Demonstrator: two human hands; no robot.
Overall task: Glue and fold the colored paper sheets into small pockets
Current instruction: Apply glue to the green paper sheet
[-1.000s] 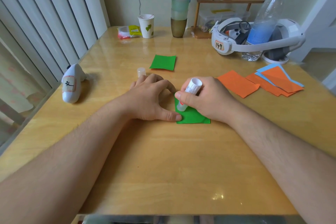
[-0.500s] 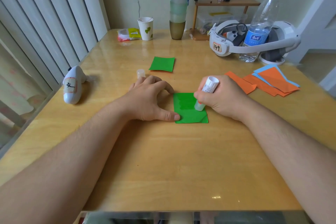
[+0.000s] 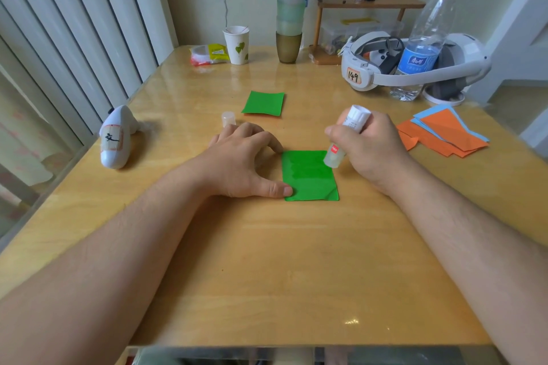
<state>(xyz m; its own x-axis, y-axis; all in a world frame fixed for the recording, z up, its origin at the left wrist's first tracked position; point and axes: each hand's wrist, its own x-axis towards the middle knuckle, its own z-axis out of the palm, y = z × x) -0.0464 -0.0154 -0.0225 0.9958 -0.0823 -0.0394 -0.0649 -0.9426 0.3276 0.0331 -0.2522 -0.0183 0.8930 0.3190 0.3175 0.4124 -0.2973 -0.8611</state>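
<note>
The person is working a glue stick along the far right edge of a green sheet lying near the middle of the worktop. The right hand is wrapping its fingers round the stick, tip down at the sheet's far right corner. The left hand is pinning the sheet's left edge, with its thumb on the near left corner and a fingertip on the far left one, holding nothing.

The sheet is looking thin, light and limp, likely to slide or buckle under the stick unless it is pressed flat; its glossy, wet-looking face will probably be tacky, so the dry edges and corners seem the best places to take hold.

Counting: two green pieces, this one and another green piece lying toward the far edge; a fanned pile of orange and blue sheets by the right edge, their number impossible to tell; one glue stick and one loose cap.
</note>
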